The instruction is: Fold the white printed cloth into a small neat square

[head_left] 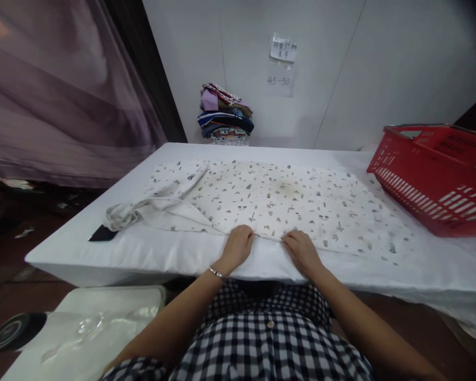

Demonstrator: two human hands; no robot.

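Observation:
A white cloth [238, 190] with small grey and brown printed figures lies spread across the table. Its left end is folded over and bunched into a twisted roll [121, 216]. A faint brownish stain shows on the cloth right of centre. My left hand [238, 246], with a bracelet at its wrist, is closed on the near edge of the cloth. A short way to the right, my right hand [300, 248] pinches the same edge. Between the two hands the edge runs nearly straight. The fingertips are partly hidden.
A red plastic basket [436, 180] stands at the right, close to the cloth's end. Folded clothes [225, 116] are stacked behind the white-covered table [83, 254]. A dark flat object [102, 234] lies by the bunched roll. Paper notes [283, 50] hang on the wall.

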